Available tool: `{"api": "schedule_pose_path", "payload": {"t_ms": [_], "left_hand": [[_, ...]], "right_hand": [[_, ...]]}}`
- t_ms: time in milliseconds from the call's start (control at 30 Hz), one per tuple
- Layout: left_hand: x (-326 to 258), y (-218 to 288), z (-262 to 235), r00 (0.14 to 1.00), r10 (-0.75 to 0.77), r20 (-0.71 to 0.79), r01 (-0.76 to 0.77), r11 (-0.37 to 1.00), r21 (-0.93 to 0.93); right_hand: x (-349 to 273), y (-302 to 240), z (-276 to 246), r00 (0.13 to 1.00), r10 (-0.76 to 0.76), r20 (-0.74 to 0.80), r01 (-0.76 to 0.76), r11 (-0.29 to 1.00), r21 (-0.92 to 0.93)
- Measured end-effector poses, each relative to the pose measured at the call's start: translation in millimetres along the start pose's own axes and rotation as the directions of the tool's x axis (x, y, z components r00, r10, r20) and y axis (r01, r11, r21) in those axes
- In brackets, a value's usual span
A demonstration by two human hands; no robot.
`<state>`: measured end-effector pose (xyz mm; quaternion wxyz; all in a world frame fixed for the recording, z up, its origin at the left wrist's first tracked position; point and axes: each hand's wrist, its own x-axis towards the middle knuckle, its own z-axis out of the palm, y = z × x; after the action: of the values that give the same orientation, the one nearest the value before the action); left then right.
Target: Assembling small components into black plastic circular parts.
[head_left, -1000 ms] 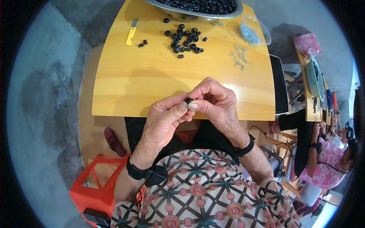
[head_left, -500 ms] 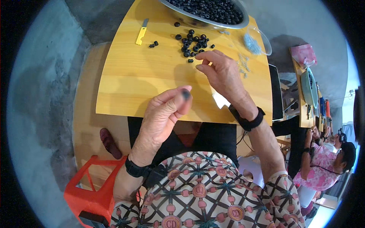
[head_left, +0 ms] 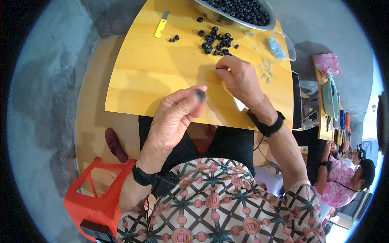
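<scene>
Between the thumb and fingers of my left hand (head_left: 176, 113) is a small round black part (head_left: 200, 95), blurred and held just above the near part of the table. My right hand (head_left: 240, 77) is closed in a pinch to its right, a little farther away. A trace of something dark shows at those fingertips; most of it is hidden. Just beyond the right hand lies a loose cluster of round black parts (head_left: 208, 50), several with holes. Two smaller black pieces (head_left: 174, 39) lie apart at the left.
On the yellow wooden table (head_left: 137, 89), a yellow-handled knife (head_left: 160, 29) lies far left. A metal basin (head_left: 231, 25) of black parts stands at the far edge. A clear container (head_left: 277, 47) of small clear pieces is at right, with more scattered nearby (head_left: 266, 69). A red stool (head_left: 91, 194) stands left.
The small black piece beside my right fingertips has gone from the table, and that hand has closed and drawn back slightly. The left hand keeps its grip. The whole view has shifted a little.
</scene>
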<state>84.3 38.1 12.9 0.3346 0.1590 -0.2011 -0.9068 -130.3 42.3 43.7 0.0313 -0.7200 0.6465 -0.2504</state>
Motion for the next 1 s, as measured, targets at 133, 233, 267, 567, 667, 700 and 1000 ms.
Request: {"api": "schedule_pose_path", "payload": {"t_ms": [133,233,267,567,667,700,1000], "left_hand": [[-1,-2,3,1.0,-0.005,-0.022,0.005,1.0,0.018],[0,-6,5,1.0,-0.008,-0.028,0.01,0.999,0.04],[1,-7,5,0.999,-0.012,-0.032,0.014,0.999,0.048],[2,-18,20,0.999,-0.043,-0.022,0.046,0.993,0.108],[2,-21,24,0.998,-0.041,-0.037,0.045,0.991,0.126],[2,-22,25,0.998,-0.046,-0.039,0.051,0.99,0.131],[7,-29,27,0.996,-0.086,-0.014,0.087,0.98,0.18]], "right_hand": [[-27,-22,-29,0.87,0.415,0.265,-0.492,0.705,0.511],[-46,-39,-40,0.759,0.481,0.439,-0.608,0.282,0.742],[-51,-43,-39,0.743,0.493,0.454,-0.59,0.16,0.792],[-78,-52,-32,0.776,0.502,0.382,-0.425,-0.031,0.905],[-85,-52,-34,0.783,0.506,0.362,-0.431,0.022,0.902],[-87,-53,-35,0.781,0.509,0.362,-0.429,0.015,0.903],[-100,-60,-35,0.807,0.539,0.242,-0.381,0.161,0.911]]}}
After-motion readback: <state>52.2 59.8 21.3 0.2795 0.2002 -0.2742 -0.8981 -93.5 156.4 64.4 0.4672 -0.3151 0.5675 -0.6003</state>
